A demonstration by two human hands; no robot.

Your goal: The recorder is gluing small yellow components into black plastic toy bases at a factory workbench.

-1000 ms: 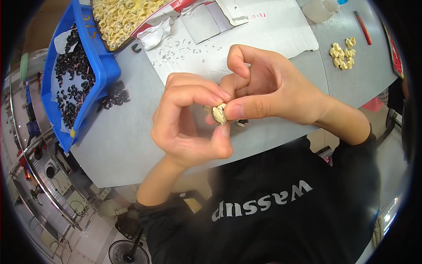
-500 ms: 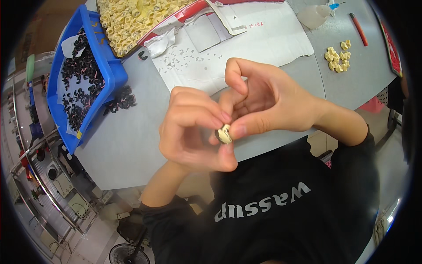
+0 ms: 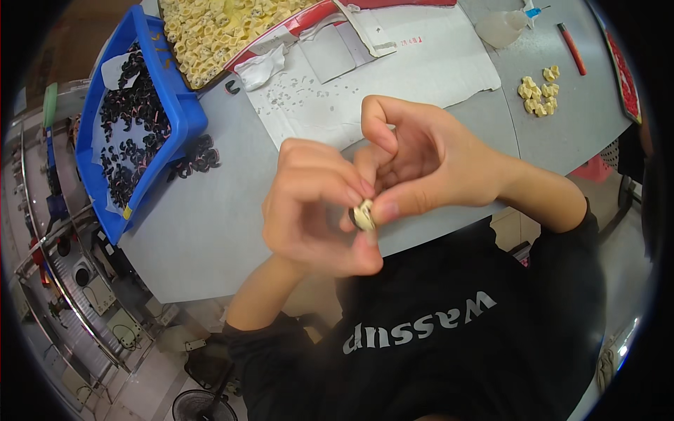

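Note:
Between my fingertips, in front of my chest, is a small cream-yellow moulded piece [image 3: 364,214] with a dark curved part along its left side. My left hand [image 3: 312,207] pinches it from the left, thumb below and fingers above. From the right, my right hand [image 3: 428,165] grips the same piece between thumb and index finger. Its other fingers are curled. Fingertips hide part of the piece. Beyond my hands, a blue bin [image 3: 186,116] holds many small black curved pieces [image 3: 133,91] with pinkish edges. More such black pieces [image 3: 196,158] lie on the table beside it.
A tray of many cream-yellow pieces [image 3: 203,42] stands at the far left. White cardboard [image 3: 421,77] with grey scraps and crumpled tissue [image 3: 260,68] lies ahead. Far right are several loose yellow pieces [image 3: 539,95], a red stick [image 3: 572,49], a squeeze bottle [image 3: 502,28] and a red-filled tray [image 3: 621,70].
Both hands stay closed on the small piece. My left hand and the piece have shifted slightly to the right; my right hand has hardly moved.

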